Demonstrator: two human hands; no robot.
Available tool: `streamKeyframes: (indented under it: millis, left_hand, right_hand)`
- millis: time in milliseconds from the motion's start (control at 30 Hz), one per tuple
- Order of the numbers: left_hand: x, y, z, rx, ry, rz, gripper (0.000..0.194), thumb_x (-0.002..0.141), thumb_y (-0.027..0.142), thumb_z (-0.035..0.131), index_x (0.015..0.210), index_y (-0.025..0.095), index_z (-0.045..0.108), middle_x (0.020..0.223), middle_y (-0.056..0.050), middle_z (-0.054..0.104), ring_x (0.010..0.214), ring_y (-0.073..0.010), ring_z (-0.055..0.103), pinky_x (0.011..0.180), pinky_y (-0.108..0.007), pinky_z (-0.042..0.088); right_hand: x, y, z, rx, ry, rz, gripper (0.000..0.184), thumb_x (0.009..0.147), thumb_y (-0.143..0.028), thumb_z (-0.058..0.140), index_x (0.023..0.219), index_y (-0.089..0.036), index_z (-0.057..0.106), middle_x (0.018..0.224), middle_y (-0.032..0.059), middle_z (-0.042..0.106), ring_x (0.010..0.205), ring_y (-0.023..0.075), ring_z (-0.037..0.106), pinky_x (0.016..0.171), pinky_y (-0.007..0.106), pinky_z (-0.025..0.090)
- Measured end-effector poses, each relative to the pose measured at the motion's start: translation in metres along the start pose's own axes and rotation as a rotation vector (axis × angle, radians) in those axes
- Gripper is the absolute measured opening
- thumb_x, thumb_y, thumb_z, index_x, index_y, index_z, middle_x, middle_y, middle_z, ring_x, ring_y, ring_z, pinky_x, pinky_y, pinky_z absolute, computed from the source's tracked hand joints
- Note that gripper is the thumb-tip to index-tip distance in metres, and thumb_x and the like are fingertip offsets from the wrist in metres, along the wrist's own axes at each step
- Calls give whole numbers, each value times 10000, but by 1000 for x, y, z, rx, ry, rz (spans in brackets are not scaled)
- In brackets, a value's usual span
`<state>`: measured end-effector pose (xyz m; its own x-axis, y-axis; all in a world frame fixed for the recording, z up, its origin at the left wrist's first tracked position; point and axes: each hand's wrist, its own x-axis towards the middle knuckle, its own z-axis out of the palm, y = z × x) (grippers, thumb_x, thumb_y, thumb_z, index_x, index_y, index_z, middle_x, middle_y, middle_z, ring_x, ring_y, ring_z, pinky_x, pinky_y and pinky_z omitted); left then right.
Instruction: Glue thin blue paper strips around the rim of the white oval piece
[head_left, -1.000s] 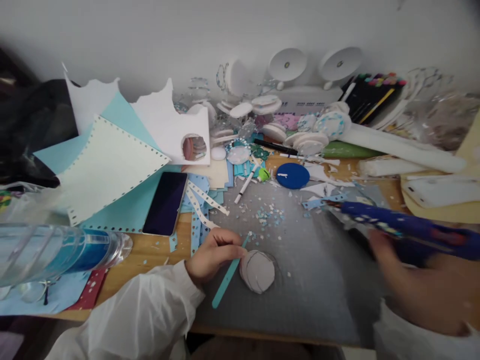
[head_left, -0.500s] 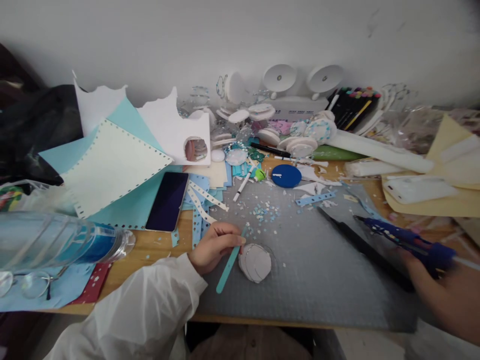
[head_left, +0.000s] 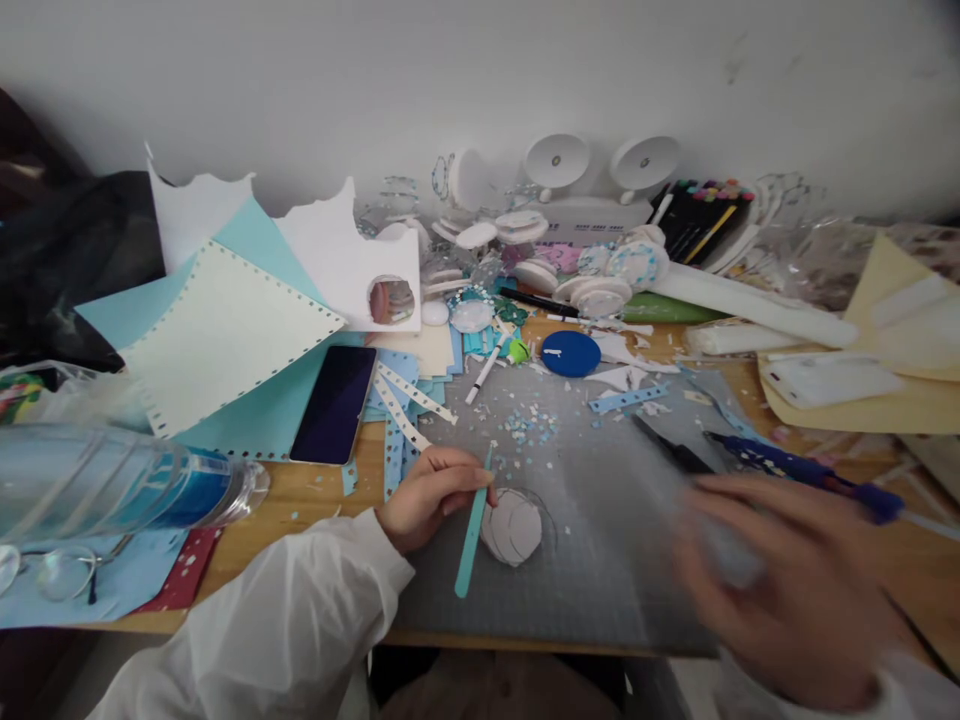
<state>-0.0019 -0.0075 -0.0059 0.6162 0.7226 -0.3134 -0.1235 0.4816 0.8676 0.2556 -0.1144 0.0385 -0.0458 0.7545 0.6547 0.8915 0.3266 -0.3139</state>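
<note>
My left hand (head_left: 433, 494) pinches a teal paper strip (head_left: 472, 530) against the grey cutting mat (head_left: 607, 560), just left of a stack of white paper discs (head_left: 513, 527). My right hand (head_left: 780, 590) is blurred by motion over the right part of the mat, fingers spread towards the left, and nothing shows in it. A blue glue gun (head_left: 802, 470) lies on the table behind that hand, apart from it. A black ruler-like bar (head_left: 667, 452) lies on the mat beside the glue gun.
A phone (head_left: 335, 403) lies left of the mat beside perforated paper sheets (head_left: 225, 340). A plastic bottle (head_left: 112, 490) and glasses (head_left: 52, 572) sit at the near left. A blue disc (head_left: 571, 353), pens, foam discs and scraps crowd the back by the wall.
My right hand has let go of the glue gun, which now lies on the table, and moved left over the mat. The teal strip has swung more upright in my left hand.
</note>
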Motion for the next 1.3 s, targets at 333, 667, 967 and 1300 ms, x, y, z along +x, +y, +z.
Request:
streamKeyframes:
  millis: [333, 667, 967, 1300]
  left_hand:
    - [0, 0, 4, -43, 89, 50, 505, 721, 419, 636, 413, 184, 312, 362, 76, 250, 381, -47, 196, 429, -244, 140]
    - [-2, -3, -1, 243, 37, 194, 402, 875, 461, 551, 775, 106, 711, 501, 14, 495, 458, -81, 381, 482, -231, 290]
    - [-2, 3, -4, 1177, -306, 623, 995, 579, 584, 773, 1386, 140, 397, 1243, -206, 534, 1079, -350, 507, 943, -502, 401]
    - [0, 1, -3, 1294, -250, 863, 571, 778, 398, 697, 1240, 148, 474, 1091, -165, 645, 1008, -280, 599, 845, -404, 459]
  right_hand:
    - [60, -53, 85, -16, -138, -741, 169, 914, -118, 498, 917, -159, 662, 951, 61, 697, 887, 196, 596, 786, 375, 461]
    - [57, -22, 80, 102, 19, -518, 159, 843, -78, 565, 887, -224, 613, 842, 24, 702, 787, 174, 619, 778, 366, 515]
    - [27, 31, 94, 593, 64, 451, 82, 826, -239, 649, 886, -231, 594, 798, 31, 668, 740, 200, 661, 668, 339, 559]
    - [24, 7, 85, 869, -45, 511, 67, 842, -237, 630, 876, -221, 575, 766, 16, 622, 701, 176, 640, 597, 285, 563]
